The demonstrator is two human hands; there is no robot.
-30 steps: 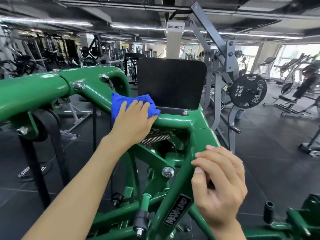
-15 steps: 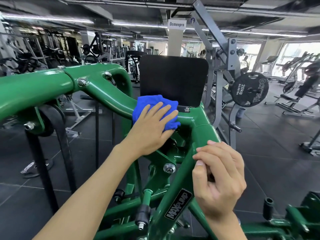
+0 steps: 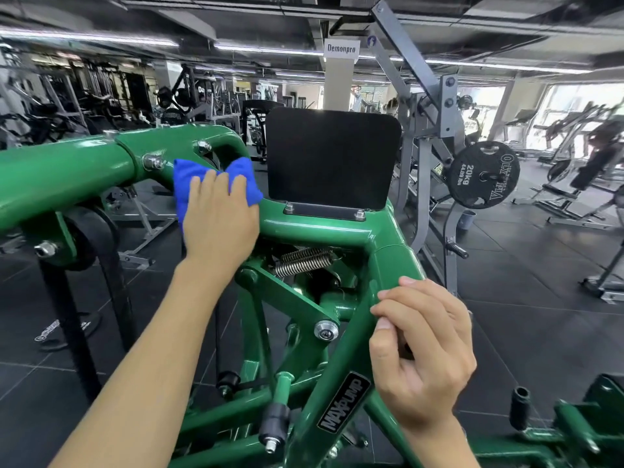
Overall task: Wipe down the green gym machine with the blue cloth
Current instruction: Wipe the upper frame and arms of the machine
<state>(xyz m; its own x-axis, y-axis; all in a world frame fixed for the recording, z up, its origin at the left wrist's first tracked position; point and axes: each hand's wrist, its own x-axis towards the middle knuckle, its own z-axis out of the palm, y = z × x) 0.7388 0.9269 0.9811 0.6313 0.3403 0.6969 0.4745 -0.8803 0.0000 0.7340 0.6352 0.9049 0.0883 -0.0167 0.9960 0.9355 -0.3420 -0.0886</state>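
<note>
I have my left hand (image 3: 219, 221) flat, fingers straight, pressing the cloth (image 3: 184, 184) on the machine's (image 3: 320, 231) top tube beside the pad (image 3: 331, 157), right hand (image 3: 422, 359) curled against the post, grip unclear; I judge wiping underway, lower frame left.

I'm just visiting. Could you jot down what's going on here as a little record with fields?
Place: gym floor with many machines
Left hand: flat on the crumpled blue cloth, pressing it onto the glossy green tubular steel machine frame, left of the black rectangular pad
Right hand: fingers curled, against the frame's slanted tube above the MAXPUMP label; holds nothing that I can see
Under the top tube: bare metal coil spring
Background: black round 20kg weight plate on a grey machine
</note>
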